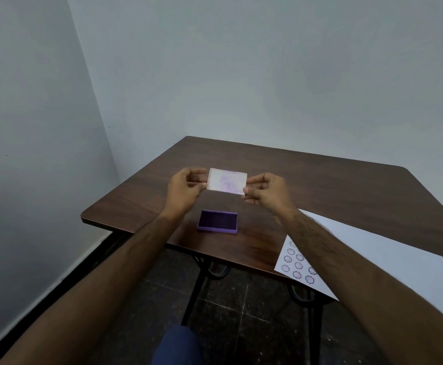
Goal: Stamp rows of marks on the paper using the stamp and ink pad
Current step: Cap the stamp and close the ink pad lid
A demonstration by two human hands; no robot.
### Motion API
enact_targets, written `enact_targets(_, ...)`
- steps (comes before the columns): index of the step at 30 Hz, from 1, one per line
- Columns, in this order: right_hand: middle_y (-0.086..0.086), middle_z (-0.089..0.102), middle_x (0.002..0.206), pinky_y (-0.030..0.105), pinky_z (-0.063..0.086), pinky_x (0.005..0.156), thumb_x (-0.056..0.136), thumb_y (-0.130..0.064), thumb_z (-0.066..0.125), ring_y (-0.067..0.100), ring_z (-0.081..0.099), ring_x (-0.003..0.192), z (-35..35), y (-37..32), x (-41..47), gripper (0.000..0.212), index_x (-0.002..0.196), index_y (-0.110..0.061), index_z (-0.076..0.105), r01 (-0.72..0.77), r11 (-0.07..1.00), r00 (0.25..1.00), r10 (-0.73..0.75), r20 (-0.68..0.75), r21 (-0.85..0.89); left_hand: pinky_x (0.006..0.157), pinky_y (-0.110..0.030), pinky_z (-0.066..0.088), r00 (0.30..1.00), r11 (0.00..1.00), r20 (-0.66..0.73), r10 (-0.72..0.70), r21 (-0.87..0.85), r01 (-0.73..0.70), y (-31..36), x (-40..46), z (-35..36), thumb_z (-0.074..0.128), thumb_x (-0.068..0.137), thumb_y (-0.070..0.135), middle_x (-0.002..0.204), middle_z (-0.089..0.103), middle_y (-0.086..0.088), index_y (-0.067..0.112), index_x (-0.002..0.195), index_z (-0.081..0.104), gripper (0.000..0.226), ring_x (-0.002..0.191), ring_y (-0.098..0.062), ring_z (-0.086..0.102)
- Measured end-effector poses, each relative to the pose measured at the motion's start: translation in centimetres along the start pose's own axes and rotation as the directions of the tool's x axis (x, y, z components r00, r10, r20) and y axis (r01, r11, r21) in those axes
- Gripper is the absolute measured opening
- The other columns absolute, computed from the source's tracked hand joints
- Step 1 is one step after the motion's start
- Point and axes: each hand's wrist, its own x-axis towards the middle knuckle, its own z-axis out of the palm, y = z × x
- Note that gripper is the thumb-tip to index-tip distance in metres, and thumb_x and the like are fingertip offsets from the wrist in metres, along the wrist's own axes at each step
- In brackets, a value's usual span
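I'm holding the ink pad lid [226,183] by its short edges, left hand [184,192] and right hand [265,192] pinching it above the table [320,185], likely keeping stained faces off fingers, leaving the open ink pad [217,221] below and stamped paper [388,259] at right; no stamp visible.

Dark wood-grain table [307,180], matt white paper [388,262]
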Motion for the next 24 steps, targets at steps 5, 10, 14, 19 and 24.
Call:
enact_targets(5,0.011,0.072,0.083,0.037,0.064,0.072,0.082,0.007,0.072,0.023,0.073,0.072,-0.2,0.1,-1.2,0.035,0.115,-0.001,0.064,0.091,0.981,0.987,-0.066,0.145,-0.169,0.075,-0.024,0.057,0.996,0.999,0.079,0.031,-0.021,-0.029,-1.3,-1.5,-0.7,0.064,0.09,-0.006,0.103,0.071,-0.006,0.006,0.126,0.065,0.038,0.094,-0.017,0.067)
enact_targets(10,0.015,0.073,0.089,0.037,0.064,0.073,0.084,0.005,0.07,0.023,0.074,0.075,0.6,0.2,-1.6,0.021,0.105,0.002,0.067,0.167,0.926,0.979,-0.114,0.17,-0.338,0.081,-0.032,0.059,0.99,0.981,0.086,0.111,0.149,-0.123,-2.0,-2.0,-1.1,0.07,0.089,0.006,0.106,0.072,0.002,0.013,0.12,0.069,0.031,0.096,-0.013,0.068)
enact_targets(14,0.012,0.074,0.085,0.032,0.063,0.071,0.085,0.002,0.071,0.015,0.072,0.068,0.8,0.6,-1.4,0.013,0.097,-0.004,0.069,0.216,0.877,0.973,-0.158,0.166,-0.429,0.06,-0.02,0.059,0.988,0.963,0.073,0.133,0.224,-0.147,-2.4,-2.3,-1.6,0.07,0.089,0.007,0.09,0.068,0.018,0.023,0.101,0.07,0.02,0.079,0.009,0.066)
enact_targets(19,-0.007,0.071,0.082,0.008,0.045,0.054,0.084,-0.014,0.075,-0.001,0.065,0.07,0.8,1.1,-1.3,0.01,0.092,-0.018,0.072,0.275,0.777,0.961,-0.217,0.17,-0.567,0.06,-0.001,0.045,0.98,0.932,0.069,0.189,0.303,-0.201,-2.7,-2.9,-1.4,0.065,0.09,0.001,0.085,0.064,0.022,0.024,0.095,0.066,0.024,0.078,0.016,0.061)
enact_targets(24,-0.011,0.069,0.083,0.016,0.047,0.059,0.084,-0.019,0.076,-0.001,0.063,0.073,0.7,1.3,-1.4,0.012,0.084,-0.027,0.067,0.295,0.723,0.956,-0.217,0.199,-0.625,0.059,-0.001,0.045,0.973,0.915,0.075,0.217,0.331,-0.23,-3.1,-2.9,-1.2,0.066,0.089,-0.002,0.085,0.065,0.014,0.015,0.099,0.069,0.02,0.074,0.014,0.063)
